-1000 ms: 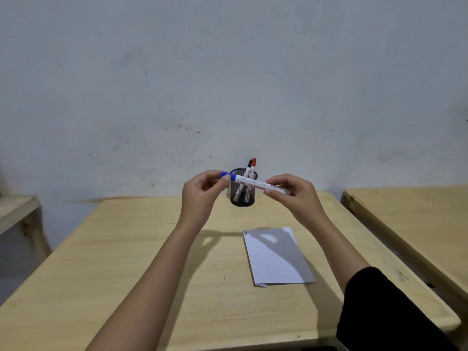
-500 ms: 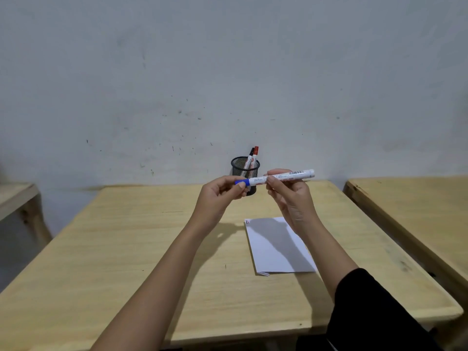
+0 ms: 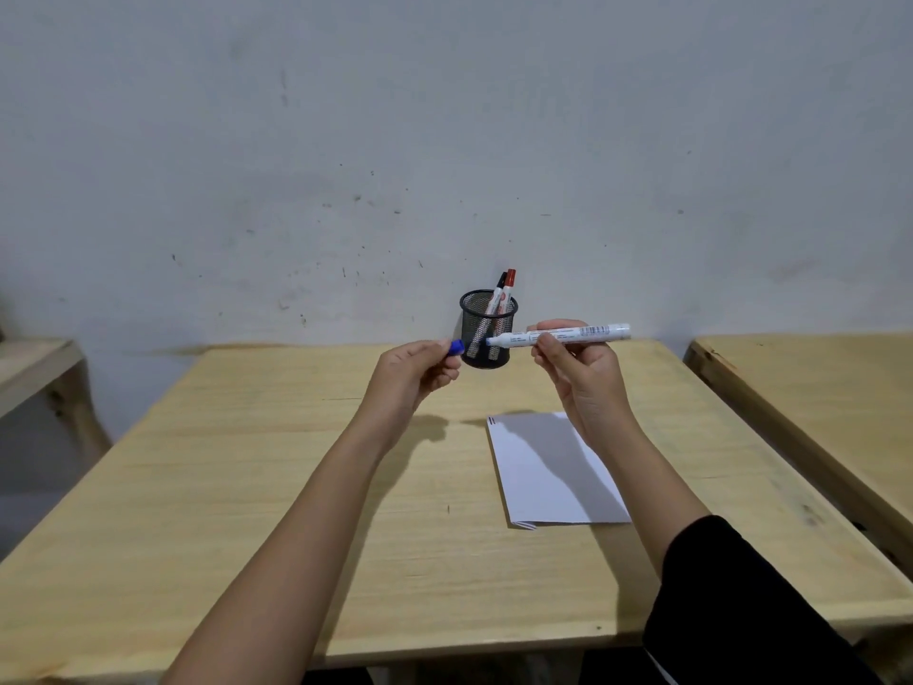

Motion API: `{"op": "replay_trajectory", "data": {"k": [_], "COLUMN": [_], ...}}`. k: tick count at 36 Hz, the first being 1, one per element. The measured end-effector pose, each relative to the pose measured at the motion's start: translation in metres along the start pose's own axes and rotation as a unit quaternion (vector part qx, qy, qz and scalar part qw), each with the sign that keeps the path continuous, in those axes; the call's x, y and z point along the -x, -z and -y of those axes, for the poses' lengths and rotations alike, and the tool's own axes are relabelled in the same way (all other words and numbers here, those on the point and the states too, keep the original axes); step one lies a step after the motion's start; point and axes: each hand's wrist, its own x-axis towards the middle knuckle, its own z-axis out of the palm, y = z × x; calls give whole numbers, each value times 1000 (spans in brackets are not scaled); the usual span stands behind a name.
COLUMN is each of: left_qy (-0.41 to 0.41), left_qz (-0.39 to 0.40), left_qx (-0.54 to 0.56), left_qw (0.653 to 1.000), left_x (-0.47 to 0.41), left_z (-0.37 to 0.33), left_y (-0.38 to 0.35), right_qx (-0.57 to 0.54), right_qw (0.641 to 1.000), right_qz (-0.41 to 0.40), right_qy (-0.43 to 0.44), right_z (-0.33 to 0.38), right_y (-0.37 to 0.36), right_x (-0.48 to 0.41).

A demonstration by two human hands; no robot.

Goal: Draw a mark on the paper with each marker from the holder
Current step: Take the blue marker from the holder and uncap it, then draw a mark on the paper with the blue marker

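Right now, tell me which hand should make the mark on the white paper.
Right. The right hand already holds the uncapped white-barrelled blue marker above the white paper. The left hand only pinches the small blue cap, left of the paper.

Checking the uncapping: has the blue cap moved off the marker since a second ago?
Yes. The blue cap in the left hand now sits left of the holder, apart from the marker.

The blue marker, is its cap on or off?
Off. The blue cap is pinched in the left hand, apart from the blue marker that the right hand holds, and the marker's tip is bare.
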Motion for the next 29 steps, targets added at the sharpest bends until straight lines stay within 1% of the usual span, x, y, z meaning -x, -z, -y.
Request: {"op": "replay_trajectory", "data": {"k": [2,4,7,8,12,15,20,22,24,25,27,29], "left_qy": [7,11,28,38,75,79,68,71,61,39,-34,-100], "left_qz": [-5,-18,-31,-29,-15,7,14,9,-7,-18,-45,-50], "left_qx": [-93,-212,-389,-430,-514,-552,-567,-562,-545,-534,-506,-480], "left_qw": [996,977,920,902,854,830,821,824,836,844,861,870], "left_x": [-2,-4,-7,-8,-8,-9,-11,-10,-8,-5,4,17], "left_z": [2,7,19,23,40,46,51,55,59,59,56,51], "left_y": [8,14,20,21,22,20,13,13,15,15,11,5], "right_qx": [-11,-29,-43,-41,-27,-5,56,74,88,94,99,86], "right_qw": [1000,999,998,997,997,996,995,994,993,992,991,991], "right_qz": [-14,-25,-42,-47,-56,-65,-61,-60,-60,-63,-70,-78], "right_qy": [-8,-20,-35,-38,-54,-60,-53,-48,-47,-49,-53,-61], "right_z": [-1,-3,-9,-11,-21,-25,-30,-31,-32,-32,-33,-34], "right_y": [6,9,12,13,16,18,21,22,22,23,24,26], "right_x": [-1,-2,-3,-3,-1,-2,-2,-1,0,1,1,2]}}
